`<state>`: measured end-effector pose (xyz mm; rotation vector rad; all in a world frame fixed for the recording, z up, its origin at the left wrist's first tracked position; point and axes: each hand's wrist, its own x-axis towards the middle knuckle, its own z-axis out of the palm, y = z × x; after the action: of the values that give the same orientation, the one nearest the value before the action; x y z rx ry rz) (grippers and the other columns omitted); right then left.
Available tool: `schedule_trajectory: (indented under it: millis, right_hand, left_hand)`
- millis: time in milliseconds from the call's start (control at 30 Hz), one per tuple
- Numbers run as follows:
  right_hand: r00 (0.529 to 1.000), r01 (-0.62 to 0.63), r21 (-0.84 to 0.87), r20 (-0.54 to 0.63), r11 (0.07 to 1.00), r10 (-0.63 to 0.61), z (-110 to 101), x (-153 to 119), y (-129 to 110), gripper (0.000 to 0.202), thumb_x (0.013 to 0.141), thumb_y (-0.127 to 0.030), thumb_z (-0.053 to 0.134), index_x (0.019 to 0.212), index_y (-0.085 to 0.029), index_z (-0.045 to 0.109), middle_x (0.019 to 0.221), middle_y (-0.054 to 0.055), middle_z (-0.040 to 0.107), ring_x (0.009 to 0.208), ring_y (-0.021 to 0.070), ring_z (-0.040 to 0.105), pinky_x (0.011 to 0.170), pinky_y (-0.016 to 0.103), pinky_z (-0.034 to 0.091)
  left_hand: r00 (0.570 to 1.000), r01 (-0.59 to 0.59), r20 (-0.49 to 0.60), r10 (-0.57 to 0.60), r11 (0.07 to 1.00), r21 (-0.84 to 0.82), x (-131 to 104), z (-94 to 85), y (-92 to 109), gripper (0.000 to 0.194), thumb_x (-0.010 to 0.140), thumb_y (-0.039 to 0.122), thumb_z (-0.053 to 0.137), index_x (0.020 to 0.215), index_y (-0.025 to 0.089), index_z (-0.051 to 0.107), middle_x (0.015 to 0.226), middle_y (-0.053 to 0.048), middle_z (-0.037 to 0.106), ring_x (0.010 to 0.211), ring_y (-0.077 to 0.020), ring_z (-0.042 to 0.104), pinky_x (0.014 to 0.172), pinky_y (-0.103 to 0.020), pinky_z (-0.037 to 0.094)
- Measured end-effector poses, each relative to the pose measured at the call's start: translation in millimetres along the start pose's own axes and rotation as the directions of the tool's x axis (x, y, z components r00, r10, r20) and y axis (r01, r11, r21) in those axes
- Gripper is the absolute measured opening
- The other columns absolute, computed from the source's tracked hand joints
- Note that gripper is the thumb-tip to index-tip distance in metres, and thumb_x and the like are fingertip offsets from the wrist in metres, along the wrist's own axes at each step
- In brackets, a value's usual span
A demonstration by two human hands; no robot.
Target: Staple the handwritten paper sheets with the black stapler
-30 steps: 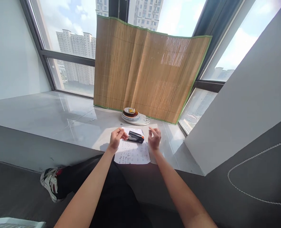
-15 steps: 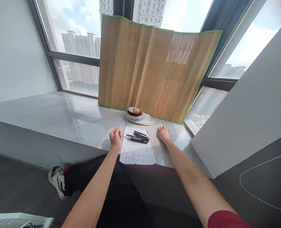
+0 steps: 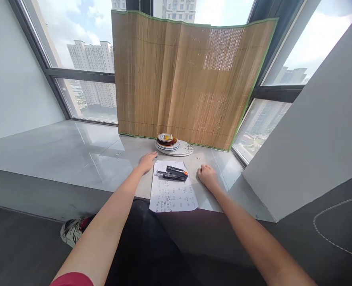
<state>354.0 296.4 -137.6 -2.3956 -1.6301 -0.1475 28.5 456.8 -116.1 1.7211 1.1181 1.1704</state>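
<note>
My left hand reaches over the sill with its fingers stretched toward a small dark item near the plates; it is too small to tell whether the fingertips touch it. To the right of the paper, my right hand rests on the sill with its fingers curled; what they hold, if anything, is hidden. Between my hands lies a white sheet with handwriting. A black stapler with an orange part and some pens lie on it. Behind it stands a stack of plates, with something yellow on top.
The pale tiled window sill ends at a front edge above my legs. A bamboo mat with green edging stands against the window behind the plates. Two tiny slivers lie right of the plates. A white wall slants along the right side.
My left hand has moved forward from beside the paper toward the plates, and its fingers have opened out. My right hand stays curled on the sill, and two slivers now show ahead of it.
</note>
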Motion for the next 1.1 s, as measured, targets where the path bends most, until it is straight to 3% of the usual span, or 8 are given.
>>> schedule_trajectory:
  millis: [200, 333, 433, 533, 633, 700, 867, 1100]
  right_hand:
    - [1.000, 0.004, 0.015, -0.029, 1.000, -0.003, -0.3, -1.5, -1.3, 0.024, 0.103, -0.023, 0.050, 0.101, -0.017, 0.074, 0.104, 0.014, 0.069, 0.102, 0.0255, 0.066, 0.087, 0.033, 0.044]
    - [0.998, 0.015, 0.063, -0.068, 0.998, -0.010, 1.3, -1.0, 1.7, 0.021, 0.100, -0.019, 0.051, 0.097, -0.017, 0.072, 0.104, 0.014, 0.070, 0.099, 0.0254, 0.066, 0.087, 0.033, 0.045]
    - [0.990, 0.091, 0.225, -0.121, 0.970, -0.065, -1.9, -0.3, -0.7, 0.022, 0.098, -0.017, 0.049, 0.089, -0.019, 0.069, 0.096, 0.010, 0.070, 0.094, 0.0233, 0.065, 0.085, 0.033, 0.047]
    - [0.965, 0.258, 0.549, -0.195, 0.795, -0.178, -6.2, -3.8, -15.2, 0.021, 0.101, -0.029, 0.050, 0.090, -0.020, 0.066, 0.091, 0.005, 0.070, 0.089, 0.0205, 0.065, 0.080, 0.030, 0.049]
    - [0.903, 0.413, 0.751, -0.265, 0.515, -0.338, -4.2, -12.0, -39.0, 0.028, 0.100, -0.046, 0.057, 0.109, -0.022, 0.067, 0.111, 0.006, 0.072, 0.096, 0.0203, 0.067, 0.078, 0.029, 0.052]
    - [0.849, 0.483, 0.756, -0.280, 0.442, -0.448, 1.4, -17.2, -53.4, 0.035, 0.095, -0.048, 0.067, 0.120, -0.023, 0.066, 0.120, 0.007, 0.072, 0.103, 0.0220, 0.067, 0.083, 0.031, 0.053]
    - [0.814, 0.532, 0.664, -0.230, 0.526, -0.533, 15.2, -19.9, -65.5, 0.033, 0.088, -0.033, 0.076, 0.119, -0.026, 0.068, 0.111, 0.006, 0.075, 0.102, 0.0259, 0.068, 0.092, 0.038, 0.051]
    - [0.805, 0.529, 0.699, -0.232, 0.481, -0.547, 9.8, -18.1, -60.9, 0.030, 0.086, -0.035, 0.074, 0.113, -0.024, 0.069, 0.104, 0.005, 0.075, 0.092, 0.0241, 0.067, 0.084, 0.035, 0.049]
  left_hand:
    - [0.993, 0.093, -0.079, -0.087, 0.993, 0.067, -25.4, -1.3, -13.6, 0.013, 0.077, 0.016, 0.078, 0.069, 0.025, 0.073, 0.094, -0.014, 0.079, 0.122, -0.0351, 0.068, 0.111, -0.040, 0.046]
    - [0.975, 0.163, -0.173, -0.142, 0.980, 0.115, -48.5, -6.1, -8.9, 0.018, 0.080, 0.015, 0.076, 0.067, 0.026, 0.070, 0.079, -0.012, 0.074, 0.112, -0.0364, 0.071, 0.100, -0.038, 0.050]
    - [0.968, 0.109, -0.240, -0.072, 0.983, 0.145, -62.1, -2.5, 4.2, 0.012, 0.087, 0.015, 0.071, 0.079, 0.025, 0.072, 0.093, -0.012, 0.077, 0.109, -0.0333, 0.071, 0.100, -0.037, 0.050]
    - [0.958, 0.005, -0.285, 0.013, 0.998, 0.062, -76.5, 12.9, 21.8, 0.012, 0.093, 0.015, 0.066, 0.091, 0.025, 0.073, 0.101, -0.010, 0.076, 0.105, -0.0292, 0.070, 0.101, -0.036, 0.050]
    - [0.967, -0.073, -0.246, 0.061, 0.996, -0.043, -92.9, 32.5, 35.0, 0.013, 0.092, 0.013, 0.068, 0.094, 0.024, 0.074, 0.097, -0.009, 0.075, 0.100, -0.0281, 0.069, 0.099, -0.036, 0.050]
    - [0.977, -0.095, -0.193, 0.094, 0.995, 0.004, -101.6, 40.1, 38.2, 0.015, 0.091, 0.010, 0.068, 0.091, 0.024, 0.073, 0.097, -0.008, 0.074, 0.102, -0.0281, 0.068, 0.100, -0.037, 0.050]
    - [0.989, -0.125, -0.033, 0.141, 0.945, 0.302, -108.8, 30.9, 31.7, 0.020, 0.095, 0.007, 0.058, 0.094, 0.023, 0.069, 0.102, -0.007, 0.075, 0.104, -0.0262, 0.068, 0.095, -0.039, 0.052]
    - [0.973, -0.202, -0.032, 0.228, 0.910, 0.361, -107.3, 19.8, 29.4, 0.010, 0.090, 0.014, 0.064, 0.092, 0.023, 0.068, 0.093, -0.004, 0.075, 0.085, -0.0214, 0.069, 0.084, -0.033, 0.053]
